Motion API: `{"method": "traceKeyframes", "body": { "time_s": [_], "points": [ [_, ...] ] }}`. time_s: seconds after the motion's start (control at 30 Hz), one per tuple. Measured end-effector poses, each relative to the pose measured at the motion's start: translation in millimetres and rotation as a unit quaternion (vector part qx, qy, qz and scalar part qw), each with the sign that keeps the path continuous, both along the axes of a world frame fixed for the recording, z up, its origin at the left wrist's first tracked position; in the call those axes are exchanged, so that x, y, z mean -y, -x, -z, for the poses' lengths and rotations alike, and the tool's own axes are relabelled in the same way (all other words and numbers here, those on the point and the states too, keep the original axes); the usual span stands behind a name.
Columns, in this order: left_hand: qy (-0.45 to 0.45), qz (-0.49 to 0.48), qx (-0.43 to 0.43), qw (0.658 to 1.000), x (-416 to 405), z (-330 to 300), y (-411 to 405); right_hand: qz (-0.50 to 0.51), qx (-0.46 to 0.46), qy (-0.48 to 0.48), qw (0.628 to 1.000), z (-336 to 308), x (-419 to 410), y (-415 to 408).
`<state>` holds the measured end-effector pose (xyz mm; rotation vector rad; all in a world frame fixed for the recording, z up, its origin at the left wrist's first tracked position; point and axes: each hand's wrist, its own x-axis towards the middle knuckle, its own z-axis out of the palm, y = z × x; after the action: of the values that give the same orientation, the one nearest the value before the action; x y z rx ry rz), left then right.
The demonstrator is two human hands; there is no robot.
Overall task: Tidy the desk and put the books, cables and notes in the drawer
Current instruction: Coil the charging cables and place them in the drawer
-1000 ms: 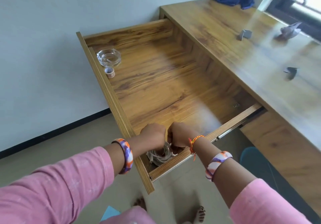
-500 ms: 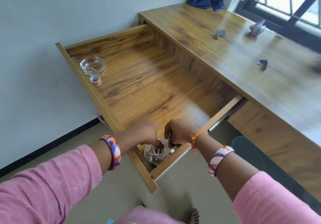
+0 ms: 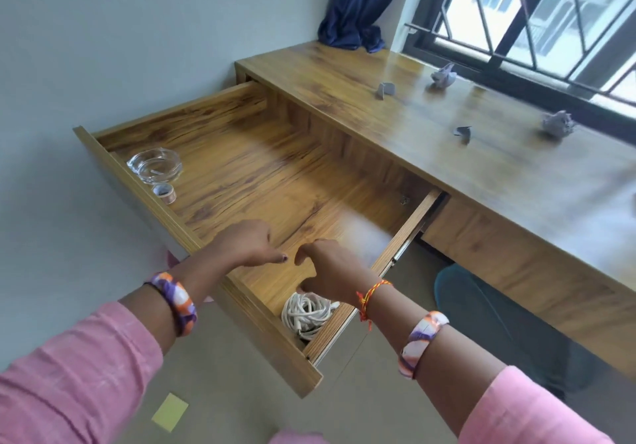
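The wooden drawer [image 3: 144, 182] stands pulled wide out of the desk [image 3: 395, 127]. A coil of white cable [image 3: 304, 316] lies in its near corner against the front panel. My left hand [image 3: 246, 242] hovers above the drawer floor, fingers loosely curled, holding nothing. My right hand [image 3: 328, 269] is just above the coil, fingers apart and empty, apart from the cable. Crumpled grey paper notes [image 3: 444, 75] and small folded scraps [image 3: 384, 89] sit on the desktop near the window.
A glass ashtray [image 3: 155, 164] and a small tape roll [image 3: 164, 193] sit in the drawer's far-left corner. A yellow sticky note [image 3: 170, 411] lies on the floor. A teal chair seat [image 3: 481, 309] is under the desk. Blue curtain [image 3: 358, 6] hangs at the back.
Both hands have let go of the white cable coil and lifted off it; the coil now rests alone in the drawer corner. The view has tilted up toward the window.
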<state>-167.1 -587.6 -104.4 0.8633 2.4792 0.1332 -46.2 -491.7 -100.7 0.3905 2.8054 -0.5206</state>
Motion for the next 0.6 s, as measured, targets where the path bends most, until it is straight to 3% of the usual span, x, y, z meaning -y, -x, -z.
{"method": "traceKeyframes", "body": {
  "time_s": [0.1,0.17,0.23,0.37,0.6],
  "points": [
    [-0.018,-0.059,-0.077,0.995,18.4,7.5,3.2,0.009,-0.075,0.003,0.997,1.2,33.1,-4.5],
    [-0.064,-0.119,-0.073,0.988,31.9,12.3,2.1,-0.019,-0.114,-0.016,0.993,9.1,59.8,-8.2],
    [-0.139,-0.206,-0.023,0.968,45.6,21.6,0.7,-0.055,-0.129,-0.046,0.989,20.4,83.7,-12.5],
    [-0.245,-0.368,0.094,0.892,66.5,40.8,-3.2,-0.092,-0.108,-0.134,0.981,46.5,108.6,-24.6],
    [-0.280,-0.334,0.101,0.894,71.5,35.6,-13.6,-0.109,-0.143,-0.257,0.950,66.1,105.3,-41.1]
  ]
}}
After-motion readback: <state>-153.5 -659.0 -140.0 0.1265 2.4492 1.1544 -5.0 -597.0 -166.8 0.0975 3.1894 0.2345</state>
